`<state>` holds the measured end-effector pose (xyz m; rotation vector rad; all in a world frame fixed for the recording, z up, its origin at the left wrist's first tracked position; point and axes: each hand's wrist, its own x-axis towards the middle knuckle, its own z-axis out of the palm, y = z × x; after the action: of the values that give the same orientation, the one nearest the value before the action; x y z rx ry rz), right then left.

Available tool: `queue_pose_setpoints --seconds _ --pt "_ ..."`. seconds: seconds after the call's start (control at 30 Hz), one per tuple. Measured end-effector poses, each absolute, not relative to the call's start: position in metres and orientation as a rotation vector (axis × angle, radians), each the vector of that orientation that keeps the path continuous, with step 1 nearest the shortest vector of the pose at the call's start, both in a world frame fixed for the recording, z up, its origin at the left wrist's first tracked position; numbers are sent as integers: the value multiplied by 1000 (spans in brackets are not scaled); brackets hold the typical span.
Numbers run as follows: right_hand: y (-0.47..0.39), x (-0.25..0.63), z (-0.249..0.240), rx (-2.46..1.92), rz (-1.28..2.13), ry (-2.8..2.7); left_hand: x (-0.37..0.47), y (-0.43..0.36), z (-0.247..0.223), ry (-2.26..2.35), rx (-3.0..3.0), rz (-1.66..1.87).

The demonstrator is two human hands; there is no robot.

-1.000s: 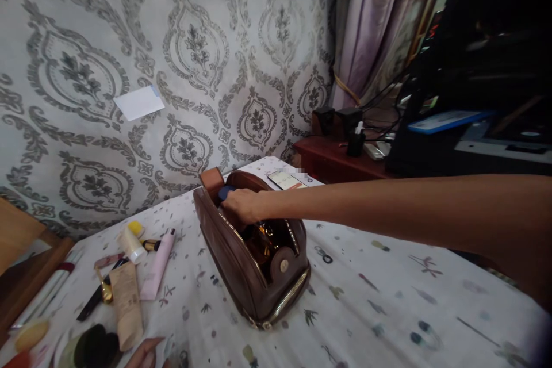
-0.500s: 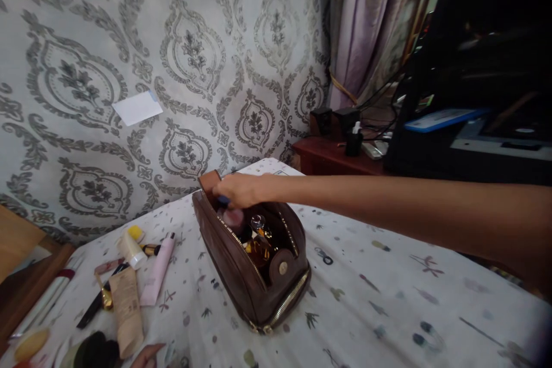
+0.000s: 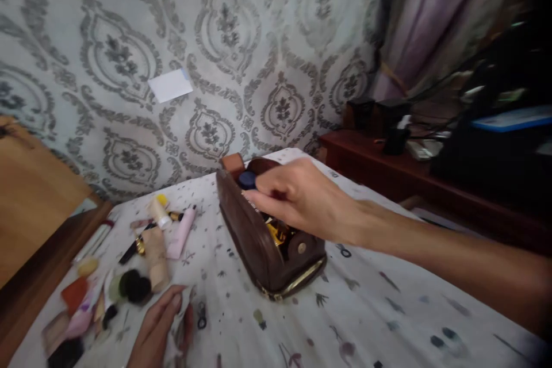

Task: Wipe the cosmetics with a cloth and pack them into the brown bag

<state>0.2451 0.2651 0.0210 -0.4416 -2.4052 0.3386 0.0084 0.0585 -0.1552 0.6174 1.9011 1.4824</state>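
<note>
A brown leather toiletry bag (image 3: pixel 250 241) lies unzipped on the patterned sheet (image 3: pixel 267 333). Over its opening, my right hand (image 3: pixel 297 192) is closed with curled fingers; what they hold, if anything, is hidden. A round dark blue lid (image 3: pixel 247 180) shows inside the bag beside the fingertips. Farther forward in the bag is a bottle with amber-gold parts (image 3: pixel 278 233), partly covered by the hand. At the bottom, my left hand (image 3: pixel 157 328) is closed around a crumpled whitish thing (image 3: pixel 179 322), too blurred to name exactly.
Left of the bag lie a pink tube (image 3: pixel 181 233), a beige tube (image 3: pixel 156 259), a cream tube (image 3: pixel 159 213), a dark round item (image 3: pixel 137 286) and several other cosmetics. A wooden board (image 3: pixel 38 195) borders the left side. A reddish-brown desk (image 3: pixel 357 155) stands back right.
My right hand has drawn back from the bag's far end toward its middle, and the blue lid now shows. My left hand has come further into view. The camera has shifted left.
</note>
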Motion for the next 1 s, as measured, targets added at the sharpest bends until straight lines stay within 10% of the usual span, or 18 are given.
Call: queue_pose_setpoints --seconds 0.77,1.0 --pt "141 128 -158 -321 1384 -2315 -1 59 -144 1791 644 1802" --pt "147 123 -176 -401 1692 -2136 -55 94 -92 2277 1361 1351"
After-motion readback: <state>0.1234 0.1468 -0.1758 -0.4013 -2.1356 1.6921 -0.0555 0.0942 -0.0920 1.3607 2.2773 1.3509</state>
